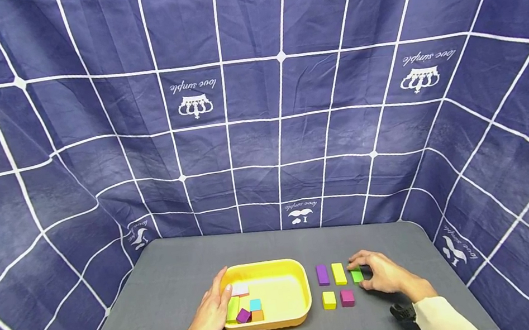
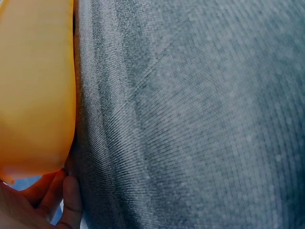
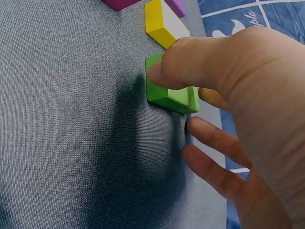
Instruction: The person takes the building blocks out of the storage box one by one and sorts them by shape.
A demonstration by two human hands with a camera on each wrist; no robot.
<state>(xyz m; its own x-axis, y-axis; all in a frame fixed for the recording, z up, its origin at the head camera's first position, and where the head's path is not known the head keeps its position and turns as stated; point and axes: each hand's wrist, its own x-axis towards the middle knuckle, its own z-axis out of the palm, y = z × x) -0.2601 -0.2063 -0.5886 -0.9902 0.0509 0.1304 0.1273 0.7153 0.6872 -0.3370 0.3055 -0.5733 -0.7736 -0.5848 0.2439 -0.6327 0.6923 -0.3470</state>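
A yellow plastic tub (image 1: 286,322) stands on the grey surface. My left hand (image 1: 211,313) holds its left side, thumb over the rim and the other fingers along the outer wall. Inside, by that side, lie a pale pink block (image 1: 240,290), a lime green block (image 1: 232,309), a purple cube (image 1: 243,315), a blue cube (image 1: 255,304) and an orange block (image 1: 257,316). Right of the tub, my right hand (image 1: 381,272) pinches a green block (image 3: 174,98) by its ends, between thumb and index finger. Its remaining fingers are spread apart from the block.
Between tub and right hand lie a purple block (image 1: 323,275), a long yellow block (image 1: 339,274), a shorter yellow block (image 1: 329,300) and a magenta block (image 1: 347,298). A black object (image 1: 403,312) is by the right wrist. Blue gridded cloth (image 1: 261,143) hangs behind and beside the surface.
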